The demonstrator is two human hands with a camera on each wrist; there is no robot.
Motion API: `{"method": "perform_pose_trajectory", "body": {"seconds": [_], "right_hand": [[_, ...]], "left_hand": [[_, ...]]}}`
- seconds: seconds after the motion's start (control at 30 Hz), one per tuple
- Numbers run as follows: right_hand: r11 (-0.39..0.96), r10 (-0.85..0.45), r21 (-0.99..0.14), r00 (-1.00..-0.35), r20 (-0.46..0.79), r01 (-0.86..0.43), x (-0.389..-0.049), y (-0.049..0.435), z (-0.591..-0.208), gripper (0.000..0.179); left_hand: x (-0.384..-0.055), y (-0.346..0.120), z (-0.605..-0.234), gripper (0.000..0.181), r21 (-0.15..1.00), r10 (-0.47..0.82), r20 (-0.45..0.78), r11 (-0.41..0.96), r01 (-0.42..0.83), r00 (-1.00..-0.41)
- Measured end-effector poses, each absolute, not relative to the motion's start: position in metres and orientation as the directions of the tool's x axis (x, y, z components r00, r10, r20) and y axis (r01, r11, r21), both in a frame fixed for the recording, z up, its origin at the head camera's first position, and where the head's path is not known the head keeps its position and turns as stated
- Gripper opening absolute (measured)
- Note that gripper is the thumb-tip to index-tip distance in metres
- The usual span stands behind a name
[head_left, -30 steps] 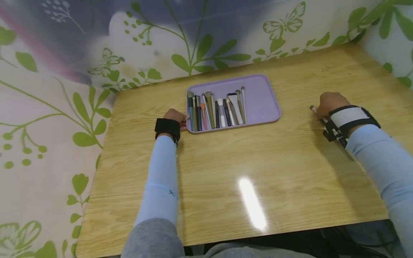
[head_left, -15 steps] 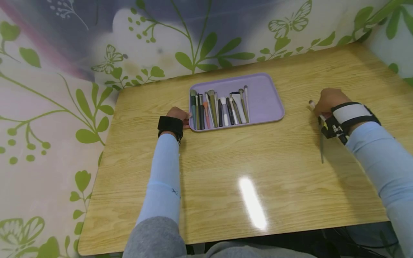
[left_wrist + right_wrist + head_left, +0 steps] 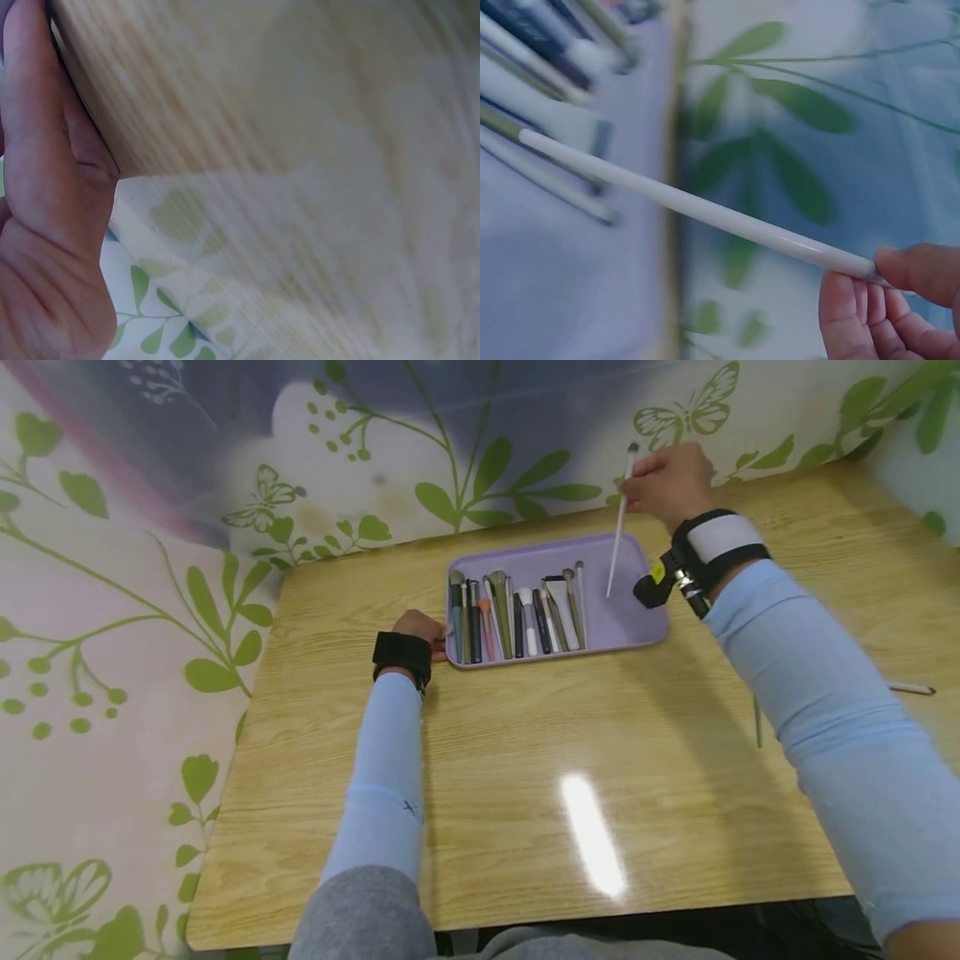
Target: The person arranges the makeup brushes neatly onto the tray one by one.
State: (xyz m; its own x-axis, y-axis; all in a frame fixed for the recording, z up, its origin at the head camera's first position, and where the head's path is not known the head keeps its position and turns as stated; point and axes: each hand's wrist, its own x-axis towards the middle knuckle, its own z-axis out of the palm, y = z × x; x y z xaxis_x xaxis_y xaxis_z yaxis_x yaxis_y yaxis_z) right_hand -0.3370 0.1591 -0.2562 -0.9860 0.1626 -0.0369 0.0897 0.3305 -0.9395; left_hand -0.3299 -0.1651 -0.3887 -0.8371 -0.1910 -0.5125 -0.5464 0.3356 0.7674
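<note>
In the head view my right hand (image 3: 671, 485) pinches a white makeup brush (image 3: 618, 531) near its dark bristles, which point up. Its handle slants down over the bare right part of the lavender tray (image 3: 637, 618). The right wrist view has thumb and fingertips on the end of this long white handle (image 3: 735, 223). Several other makeup brushes (image 3: 498, 618) lie side by side in the tray's left and middle. My left hand (image 3: 420, 628) holds the tray's left rim. In the left wrist view a straight digit of the left hand (image 3: 45, 172) runs along the tray's side.
On the wooden table (image 3: 525, 760), another pale brush (image 3: 911, 688) lies right of my right forearm. A thin dark green handle (image 3: 757, 722) shows from beneath that arm. A leaf-patterned wall (image 3: 337, 485) closes off the back and left.
My right hand has lifted the white brush from the table's right side and carried it left and up over the tray. The left hand stays at the rim.
</note>
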Motion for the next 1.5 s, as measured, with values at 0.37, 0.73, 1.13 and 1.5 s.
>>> {"method": "perform_pose_trajectory", "body": {"seconds": [0.37,0.73,1.13,1.5], "right_hand": [[0.666,0.107,-0.735,-0.991,-0.079,0.131,-0.341,0.146,-0.337,0.020],[0.760,0.073,-0.633,-0.987,-0.142,0.147,-0.341,0.142,-0.357,0.023],[0.711,0.064,-0.672,-0.972,-0.228,0.204,-0.331,0.179,-0.361,0.030],[0.887,-0.030,-0.426,-0.899,-0.436,0.177,-0.283,0.293,-0.316,0.028]], "left_hand": [[-0.319,-0.148,-0.389,0.019,0.723,-0.210,-0.510,0.420,-0.548,-0.834],[-0.316,-0.143,-0.382,0.017,0.734,-0.216,-0.522,0.380,-0.563,-0.825],[-0.324,-0.128,-0.386,0.018,0.729,-0.141,-0.516,0.445,-0.519,-0.845],[-0.335,-0.137,-0.382,0.020,0.740,-0.135,-0.513,0.431,-0.516,-0.848]]}}
